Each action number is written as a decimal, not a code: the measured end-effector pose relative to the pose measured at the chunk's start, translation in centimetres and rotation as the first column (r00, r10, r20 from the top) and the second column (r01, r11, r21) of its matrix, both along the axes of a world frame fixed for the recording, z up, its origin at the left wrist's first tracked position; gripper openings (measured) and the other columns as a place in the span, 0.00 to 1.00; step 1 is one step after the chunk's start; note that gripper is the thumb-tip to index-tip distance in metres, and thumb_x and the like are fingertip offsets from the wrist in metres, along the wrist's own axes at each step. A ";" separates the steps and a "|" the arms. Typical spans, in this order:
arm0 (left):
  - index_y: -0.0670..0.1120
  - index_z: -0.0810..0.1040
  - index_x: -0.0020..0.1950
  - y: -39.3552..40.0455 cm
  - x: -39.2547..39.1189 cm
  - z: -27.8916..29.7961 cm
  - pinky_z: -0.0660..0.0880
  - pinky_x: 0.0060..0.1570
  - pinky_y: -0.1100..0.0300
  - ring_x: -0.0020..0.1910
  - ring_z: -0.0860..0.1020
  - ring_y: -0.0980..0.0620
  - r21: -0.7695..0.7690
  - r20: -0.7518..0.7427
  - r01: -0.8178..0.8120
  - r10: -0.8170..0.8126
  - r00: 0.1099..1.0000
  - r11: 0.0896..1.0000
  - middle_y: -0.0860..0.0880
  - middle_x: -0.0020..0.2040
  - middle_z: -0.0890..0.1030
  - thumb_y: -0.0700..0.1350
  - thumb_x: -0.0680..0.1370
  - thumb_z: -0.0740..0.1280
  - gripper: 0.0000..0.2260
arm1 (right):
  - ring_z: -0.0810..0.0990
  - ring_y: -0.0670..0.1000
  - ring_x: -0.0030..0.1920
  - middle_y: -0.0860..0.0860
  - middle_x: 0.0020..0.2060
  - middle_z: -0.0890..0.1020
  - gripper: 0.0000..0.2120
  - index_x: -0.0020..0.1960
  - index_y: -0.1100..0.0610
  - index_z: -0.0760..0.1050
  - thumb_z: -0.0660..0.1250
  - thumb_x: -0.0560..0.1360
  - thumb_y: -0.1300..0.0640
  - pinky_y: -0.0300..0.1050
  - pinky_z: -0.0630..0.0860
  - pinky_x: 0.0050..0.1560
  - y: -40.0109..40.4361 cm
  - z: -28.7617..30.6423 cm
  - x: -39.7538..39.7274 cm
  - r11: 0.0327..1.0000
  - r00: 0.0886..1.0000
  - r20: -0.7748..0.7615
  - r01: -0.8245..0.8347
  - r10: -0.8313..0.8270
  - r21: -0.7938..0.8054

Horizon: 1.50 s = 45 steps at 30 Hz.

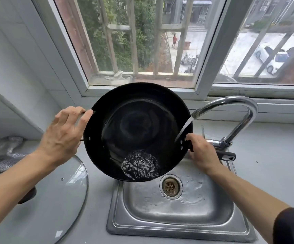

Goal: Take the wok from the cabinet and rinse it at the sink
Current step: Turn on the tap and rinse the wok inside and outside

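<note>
Wok (pixel 135 124) tilted over the sink (pixel 178 224), between your hands: left hand (pixel 61 136) grips its left handle, right hand (pixel 202 152) its right handle; tap (pixel 230 110) water strikes the right rim.

The black wok (pixel 137 127) is round and glossy, tilted with its open side toward the camera, held above the far edge of the steel sink (pixel 178 224). A steel scouring ball (pixel 140 164) lies at its low near side. Water streams onto its right rim.
</note>
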<state>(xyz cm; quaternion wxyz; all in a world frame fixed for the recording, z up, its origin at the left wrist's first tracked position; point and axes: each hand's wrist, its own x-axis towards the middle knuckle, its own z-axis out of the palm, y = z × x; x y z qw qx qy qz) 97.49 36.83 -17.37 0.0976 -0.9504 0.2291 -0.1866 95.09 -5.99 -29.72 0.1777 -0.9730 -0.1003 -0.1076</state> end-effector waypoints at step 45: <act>0.53 0.67 0.71 -0.9 -3.8 -1.7 0.68 0.60 0.61 0.59 0.70 0.54 -0.104 -0.736 -0.048 -0.045 0.676 0.993 0.55 0.58 0.73 0.59 0.51 0.71 0.48 | 0.78 0.51 0.51 0.49 0.51 0.80 0.22 0.59 0.54 0.73 0.72 0.67 0.64 0.45 0.76 0.53 -4.9 1.4 -6.6 0.984 0.962 -0.211 -0.176 0.175 0.011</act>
